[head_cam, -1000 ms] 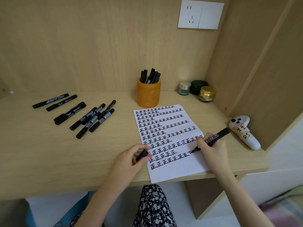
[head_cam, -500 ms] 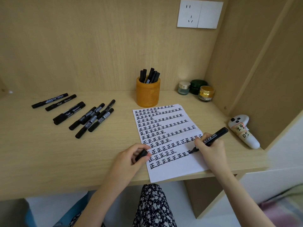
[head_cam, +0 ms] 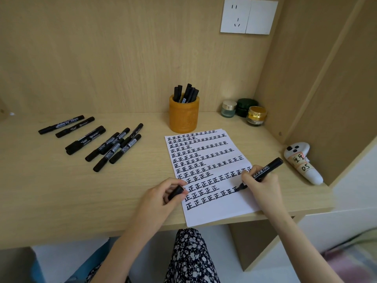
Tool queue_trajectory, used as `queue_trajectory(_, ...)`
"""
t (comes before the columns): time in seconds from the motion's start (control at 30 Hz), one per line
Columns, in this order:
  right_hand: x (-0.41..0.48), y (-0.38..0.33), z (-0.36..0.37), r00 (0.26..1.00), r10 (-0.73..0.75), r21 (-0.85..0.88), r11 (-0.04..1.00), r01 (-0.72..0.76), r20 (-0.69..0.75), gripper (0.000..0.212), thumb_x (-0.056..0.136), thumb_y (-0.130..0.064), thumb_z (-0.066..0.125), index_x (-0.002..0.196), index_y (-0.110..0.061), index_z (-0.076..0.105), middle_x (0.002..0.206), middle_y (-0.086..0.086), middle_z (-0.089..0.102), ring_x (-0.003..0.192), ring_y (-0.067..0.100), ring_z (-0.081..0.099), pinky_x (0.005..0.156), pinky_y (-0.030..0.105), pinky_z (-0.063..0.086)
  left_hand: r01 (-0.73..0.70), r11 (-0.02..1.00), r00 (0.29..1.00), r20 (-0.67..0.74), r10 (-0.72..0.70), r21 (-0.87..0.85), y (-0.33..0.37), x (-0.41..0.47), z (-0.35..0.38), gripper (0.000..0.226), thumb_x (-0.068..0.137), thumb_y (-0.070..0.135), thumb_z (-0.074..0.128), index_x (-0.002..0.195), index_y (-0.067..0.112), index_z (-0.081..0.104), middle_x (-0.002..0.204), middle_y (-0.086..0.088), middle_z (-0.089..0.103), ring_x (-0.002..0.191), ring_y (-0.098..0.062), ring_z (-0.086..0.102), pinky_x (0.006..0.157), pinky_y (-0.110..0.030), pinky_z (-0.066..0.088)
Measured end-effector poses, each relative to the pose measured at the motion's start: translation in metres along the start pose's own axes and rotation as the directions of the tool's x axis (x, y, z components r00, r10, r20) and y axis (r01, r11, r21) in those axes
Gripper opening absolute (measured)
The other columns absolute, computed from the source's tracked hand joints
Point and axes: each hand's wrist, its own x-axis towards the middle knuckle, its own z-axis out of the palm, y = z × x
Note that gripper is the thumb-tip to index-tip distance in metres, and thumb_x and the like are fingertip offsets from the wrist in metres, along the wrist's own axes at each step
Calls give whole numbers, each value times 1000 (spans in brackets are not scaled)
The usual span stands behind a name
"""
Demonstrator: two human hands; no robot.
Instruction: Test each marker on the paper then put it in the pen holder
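My right hand [head_cam: 260,183] grips a thick black marker [head_cam: 266,168] with its tip pressed on the white paper [head_cam: 216,213], at the right end of a row of black characters. My left hand [head_cam: 161,198] rests on the paper's left edge and holds the marker's black cap [head_cam: 175,192]. An orange pen holder [head_cam: 183,115] stands behind the paper with several black markers upright in it. Several more capped black markers [head_cam: 102,142] lie scattered on the desk to the left.
Three small jars [head_cam: 244,111] stand in the back right corner. A white controller with a handwritten label [head_cam: 302,160] lies at the right by the wooden side panel. A wall socket [head_cam: 247,16] is above. The desk's front edge [head_cam: 81,237] runs just under the paper.
My right hand has shifted slightly left and down along the row, writing another stroke. My left hand and the cap have stayed put.
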Motion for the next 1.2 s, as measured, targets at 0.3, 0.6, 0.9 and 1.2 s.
queue_trajectory(0.3, 4, 4, -1, 998, -13, -21, 1000, 12, -60, 33, 81, 4, 57, 55, -8, 41, 48, -3, 37, 44, 5, 34, 43, 14, 26, 1, 1000, 1000, 7, -1, 0, 2, 0, -1, 21, 82, 32, 63, 100, 43, 58, 96, 18, 66, 87, 4, 58, 76, -17, 48)
queue_trajectory(0.6, 5, 5, -3, 997, -30, -21, 999, 29, -71, 27, 81, 5, 56, 59, 4, 41, 53, 5, 34, 48, 7, 31, 44, 16, 24, 6, 1000, 1000, 3, -6, 1, 3, -1, -2, 21, 82, 34, 63, 101, 42, 59, 96, 19, 66, 87, 4, 58, 76, -15, 48)
queue_trajectory(0.9, 8, -5, -9, 999, 50, 223, 974, -45, -19, 36, 83, -27, 71, 56, -16, 50, 42, -7, 39, 44, 11, 35, 47, 19, 31, -8, 999, 1000, -28, 7, -41, 5, -3, -5, 30, 82, 26, 66, 104, 46, 62, 100, 17, 66, 85, -3, 60, 75, -15, 49)
queue_trajectory(1.2, -13, -51, 36, 962, 88, 457, 866, -202, 259, 33, 86, -23, 67, 60, -19, 48, 44, -3, 43, 40, 13, 38, 43, 21, 31, 60, 960, 989, -111, -93, -274, 16, 0, -7, 33, 68, 21, 77, 96, 23, 61, 91, 6, 71, 86, -6, 65, 83, -25, 51)
